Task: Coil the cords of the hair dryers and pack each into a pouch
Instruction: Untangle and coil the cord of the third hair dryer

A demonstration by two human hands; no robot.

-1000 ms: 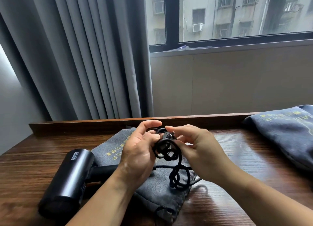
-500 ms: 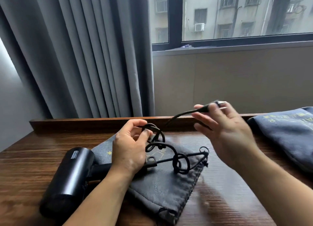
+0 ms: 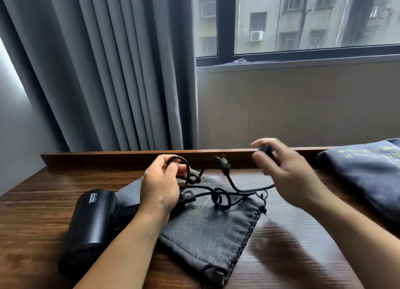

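Grey curtain [image 3: 104,68] hangs beside a daylit window [image 3: 303,20], behind a wooden table [image 3: 292,256].

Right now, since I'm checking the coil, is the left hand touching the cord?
Touching. The head view shows the left hand pinching the cord between thumb and fingers.

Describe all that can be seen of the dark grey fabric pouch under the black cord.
The dark grey drawstring pouch looks like felt. It lies flat on the brown wooden table, one corner toward the camera. Its right edge is gathered, with black drawstring ends at both corners. A gold line print shows near its middle. The black hair dryer rests its handle on the left edge, loops of the black cord lie across the far part, and the left hand, holding one loop, is above it.
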